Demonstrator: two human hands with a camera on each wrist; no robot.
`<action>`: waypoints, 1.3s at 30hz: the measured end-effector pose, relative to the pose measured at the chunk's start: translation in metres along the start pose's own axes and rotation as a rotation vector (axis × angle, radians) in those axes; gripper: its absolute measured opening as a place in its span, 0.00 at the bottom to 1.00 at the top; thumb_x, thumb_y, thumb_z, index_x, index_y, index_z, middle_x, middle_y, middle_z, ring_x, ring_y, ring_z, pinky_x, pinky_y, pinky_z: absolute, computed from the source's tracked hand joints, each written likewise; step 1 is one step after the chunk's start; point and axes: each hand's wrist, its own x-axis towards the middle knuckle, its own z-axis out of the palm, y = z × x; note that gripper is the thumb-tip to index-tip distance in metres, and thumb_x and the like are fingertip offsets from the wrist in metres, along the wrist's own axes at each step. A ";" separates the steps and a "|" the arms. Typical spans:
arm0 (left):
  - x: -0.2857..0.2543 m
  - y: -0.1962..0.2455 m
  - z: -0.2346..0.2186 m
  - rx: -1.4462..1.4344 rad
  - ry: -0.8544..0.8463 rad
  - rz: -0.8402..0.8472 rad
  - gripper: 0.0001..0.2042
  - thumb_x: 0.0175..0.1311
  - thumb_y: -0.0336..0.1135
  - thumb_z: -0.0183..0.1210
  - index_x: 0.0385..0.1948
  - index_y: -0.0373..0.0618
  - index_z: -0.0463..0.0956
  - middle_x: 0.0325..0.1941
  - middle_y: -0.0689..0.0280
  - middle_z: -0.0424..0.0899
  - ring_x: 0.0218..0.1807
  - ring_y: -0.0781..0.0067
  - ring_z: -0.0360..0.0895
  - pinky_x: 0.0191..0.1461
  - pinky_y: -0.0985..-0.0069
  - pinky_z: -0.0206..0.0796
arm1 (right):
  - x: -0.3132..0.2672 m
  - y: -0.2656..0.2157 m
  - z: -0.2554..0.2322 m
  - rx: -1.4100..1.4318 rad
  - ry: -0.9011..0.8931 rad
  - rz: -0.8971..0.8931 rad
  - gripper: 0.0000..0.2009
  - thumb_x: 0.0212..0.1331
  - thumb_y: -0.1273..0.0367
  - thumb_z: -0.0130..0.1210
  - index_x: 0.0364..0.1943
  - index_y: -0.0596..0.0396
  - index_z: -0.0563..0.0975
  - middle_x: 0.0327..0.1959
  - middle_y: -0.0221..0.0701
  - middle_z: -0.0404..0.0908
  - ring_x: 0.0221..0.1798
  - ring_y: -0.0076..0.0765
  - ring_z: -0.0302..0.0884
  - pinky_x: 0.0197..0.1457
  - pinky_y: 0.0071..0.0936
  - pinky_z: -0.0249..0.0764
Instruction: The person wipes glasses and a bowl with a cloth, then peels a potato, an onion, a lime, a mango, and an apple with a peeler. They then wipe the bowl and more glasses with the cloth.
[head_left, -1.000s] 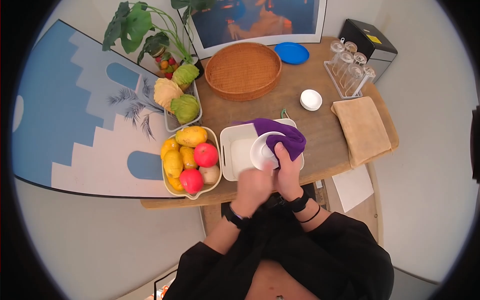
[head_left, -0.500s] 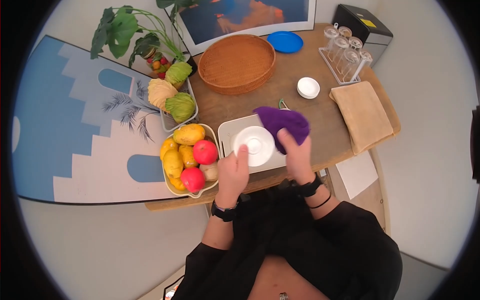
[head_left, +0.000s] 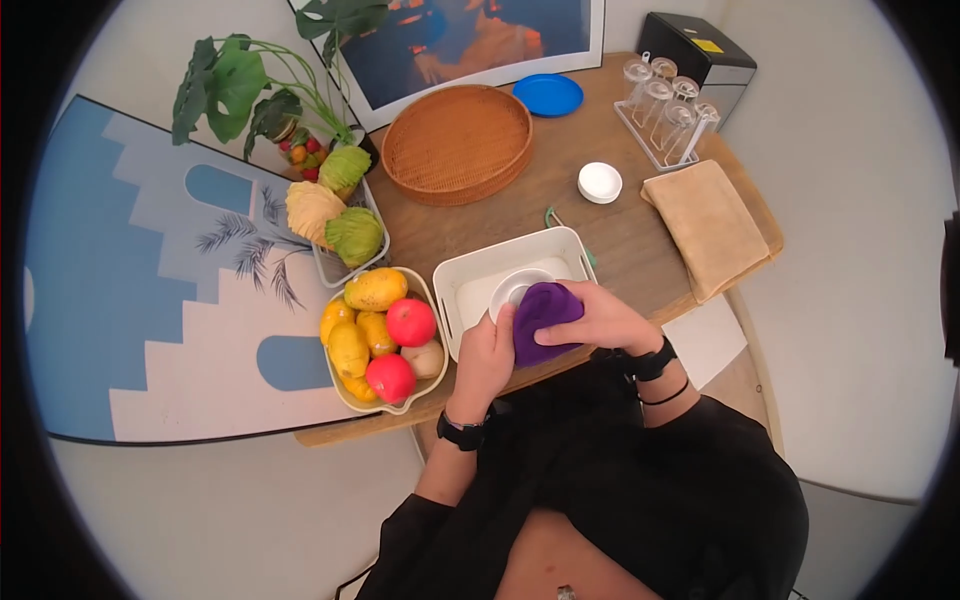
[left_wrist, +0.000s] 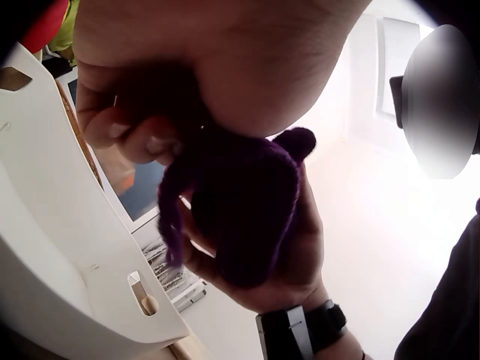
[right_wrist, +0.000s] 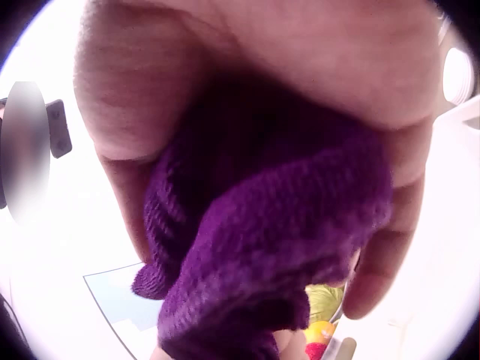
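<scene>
My left hand (head_left: pixel 484 365) holds a small white bowl (head_left: pixel 505 290) by its near side, over a white plastic bin (head_left: pixel 565 245). In my right hand (head_left: pixel 607 318) is a bunched purple cloth (head_left: pixel 545 325), pressed against the bowl and hiding much of it. Seen from the left wrist, the cloth (left_wrist: pixel 247 217) hangs in folds between both hands, and the bowl is hidden. The right wrist view has the cloth (right_wrist: pixel 277 225) filling the palm, with thumb and fingers curled on either side.
Left of the bin stands a basket of fruit (head_left: pixel 349 350), with a container of leafy heads (head_left: pixel 353 236) behind. Further back are a wicker tray (head_left: pixel 455 145) and a blue plate (head_left: pixel 548 95). White bowls (head_left: pixel 600 183), a glass rack (head_left: pixel 660 120) and a folded tan cloth (head_left: pixel 705 230) lie rightward.
Half a second ago the bowl was apart from the cloth, its foot ring showing. Since then the bowl has been turned, and the right hand has brought the cloth leftward and down against it.
</scene>
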 end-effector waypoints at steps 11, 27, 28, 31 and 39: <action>0.018 -0.019 -0.003 0.173 -0.444 -0.065 0.14 0.71 0.43 0.56 0.45 0.42 0.72 0.26 0.51 0.81 0.32 0.46 0.80 0.37 0.56 0.69 | 0.054 0.057 -0.137 0.199 0.772 0.069 0.21 0.59 0.60 0.68 0.50 0.62 0.81 0.42 0.29 0.86 0.38 0.23 0.81 0.45 0.21 0.75; 0.005 -0.040 0.013 0.269 -0.440 -0.027 0.13 0.68 0.41 0.60 0.43 0.41 0.75 0.26 0.55 0.81 0.31 0.56 0.81 0.36 0.64 0.71 | 0.086 0.062 -0.169 -0.294 0.865 0.046 0.26 0.52 0.52 0.68 0.50 0.57 0.83 0.45 0.42 0.88 0.47 0.42 0.86 0.53 0.34 0.78; 0.005 -0.040 0.016 0.272 -0.433 -0.028 0.13 0.67 0.41 0.61 0.42 0.41 0.75 0.25 0.56 0.80 0.29 0.57 0.80 0.35 0.64 0.70 | 0.073 0.061 -0.164 -0.292 0.878 0.060 0.27 0.52 0.52 0.68 0.50 0.56 0.83 0.45 0.42 0.88 0.47 0.43 0.86 0.53 0.34 0.78; 0.002 -0.038 0.018 0.297 -0.440 0.032 0.13 0.64 0.40 0.64 0.41 0.41 0.76 0.24 0.59 0.77 0.29 0.59 0.77 0.35 0.64 0.69 | 0.041 0.091 -0.158 -0.139 0.771 0.040 0.24 0.54 0.54 0.69 0.49 0.57 0.83 0.40 0.37 0.88 0.44 0.36 0.85 0.49 0.33 0.80; -0.008 -0.046 0.033 0.392 -0.346 0.125 0.11 0.61 0.38 0.65 0.36 0.44 0.75 0.29 0.59 0.78 0.35 0.54 0.77 0.41 0.60 0.69 | -0.023 0.112 -0.134 0.557 0.342 0.146 0.25 0.60 0.58 0.68 0.55 0.62 0.77 0.47 0.35 0.83 0.43 0.30 0.82 0.36 0.28 0.83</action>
